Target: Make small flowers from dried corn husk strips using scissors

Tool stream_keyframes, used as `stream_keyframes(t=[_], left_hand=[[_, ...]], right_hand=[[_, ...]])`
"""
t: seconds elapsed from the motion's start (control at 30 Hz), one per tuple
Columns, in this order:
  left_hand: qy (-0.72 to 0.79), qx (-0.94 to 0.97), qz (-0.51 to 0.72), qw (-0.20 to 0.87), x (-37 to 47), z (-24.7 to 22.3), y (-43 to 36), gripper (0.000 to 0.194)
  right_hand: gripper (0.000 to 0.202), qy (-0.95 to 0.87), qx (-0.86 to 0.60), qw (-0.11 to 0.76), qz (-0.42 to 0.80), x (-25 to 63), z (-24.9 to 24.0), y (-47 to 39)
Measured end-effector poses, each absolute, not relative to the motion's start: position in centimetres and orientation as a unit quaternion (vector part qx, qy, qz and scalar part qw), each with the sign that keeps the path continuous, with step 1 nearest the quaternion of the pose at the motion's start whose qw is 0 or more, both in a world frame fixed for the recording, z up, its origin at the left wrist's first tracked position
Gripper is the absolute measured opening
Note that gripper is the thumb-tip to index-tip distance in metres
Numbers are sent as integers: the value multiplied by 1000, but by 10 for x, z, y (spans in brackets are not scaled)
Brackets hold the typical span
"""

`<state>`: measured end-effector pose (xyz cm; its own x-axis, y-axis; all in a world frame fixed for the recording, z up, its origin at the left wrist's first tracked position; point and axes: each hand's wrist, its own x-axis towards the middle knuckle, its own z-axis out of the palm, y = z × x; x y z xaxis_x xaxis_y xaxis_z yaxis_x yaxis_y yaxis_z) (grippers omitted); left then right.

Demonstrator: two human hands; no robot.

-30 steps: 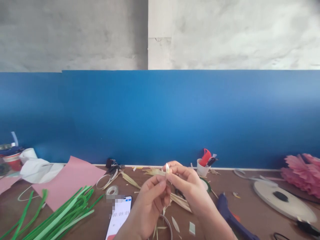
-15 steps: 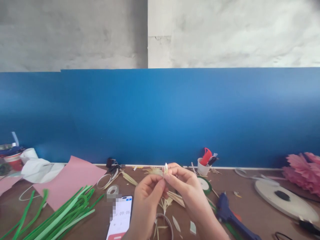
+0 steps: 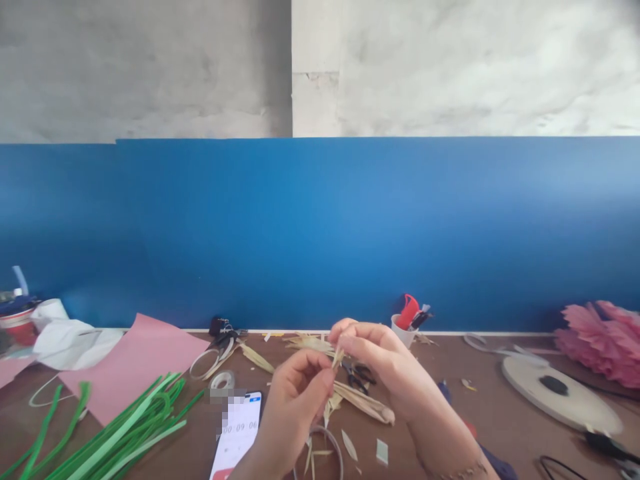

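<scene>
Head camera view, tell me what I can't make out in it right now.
In the head view:
Pale strip: ends hidden by the fingers of the left hand and right hand.
Blue tool: middle hidden behind the right forearm.
Phone: lower end cut off by the bottom edge.
Green stems: lower ends cut off there too.

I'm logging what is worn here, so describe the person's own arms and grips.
The left grip and right grip are bare hands: no gloves or rings show. No sleeve shows on the left forearm or right forearm. Near the picture's bottom edge, a thin, dark band, perhaps a bracelet, crosses the right forearm.
</scene>
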<state>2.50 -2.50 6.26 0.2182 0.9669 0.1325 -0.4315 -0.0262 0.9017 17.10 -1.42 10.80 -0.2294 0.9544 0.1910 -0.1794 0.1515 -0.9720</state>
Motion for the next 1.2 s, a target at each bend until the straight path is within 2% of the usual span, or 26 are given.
stream_keyframes(t=[0.13,0.4,0.57,0.77,0.83,0.93,1.03,1.13,1.2], left_hand=[[288,437,554,647,27,62,-25,32],[284,406,566,659,29,60,-23,35],[286,420,572,644,27,60,-24,33],[235,462,599,611,22,52,-24,32],[230,452,602,617,22,51,-21,31],[230,410,580,666,21,55,-18,33],[232,376,549,710,21,62,-18,34],[232,352,527,738,20,67,-20,36],[229,342,520,748,20,67,-20,36]], right_hand=[[20,-528,-339,516,583,171,104,-13],[25,-512,-334,546,573,164,100,-15],[17,-510,-328,532,591,167,106,-16],[12,-432,-249,459,735,161,95,-13],[11,-396,-263,463,748,157,88,-13],[14,-460,-355,536,612,153,80,-15],[17,-587,-404,614,339,156,76,-18],[26,-696,-374,607,83,160,75,-19],[23,-734,-366,572,-14,162,76,-18]])
